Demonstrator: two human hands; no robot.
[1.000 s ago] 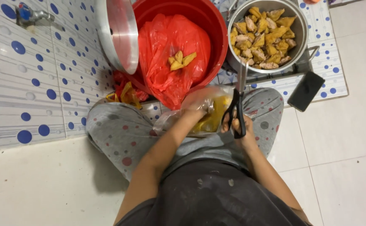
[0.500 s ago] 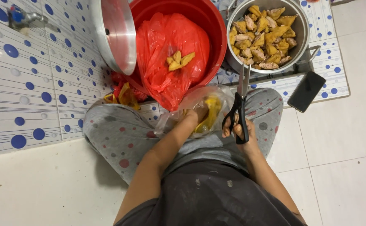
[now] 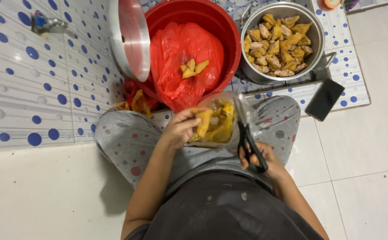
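Two hands are working over the lap of a person sitting on a tiled floor. The left hand (image 3: 180,129) is pinching a yellow piece of fried food (image 3: 204,122) at the mouth of a clear plastic bag (image 3: 223,118), which is resting on the person's knees and is holding more yellow pieces. The right hand (image 3: 263,155) is gripping black scissors (image 3: 248,143), fingers through the handles, blades pointing up along the bag's right side; whether the blades are parted cannot be told. Just beyond the knees, a red tub (image 3: 223,26) is holding a red plastic bag (image 3: 176,66) with a few yellow scraps on top. A metal lid (image 3: 129,38) is leaning against the tub's left side. To the right, a metal pot (image 3: 318,38) is sitting full of cut pieces, and a dark phone (image 3: 325,100) is lying near it.
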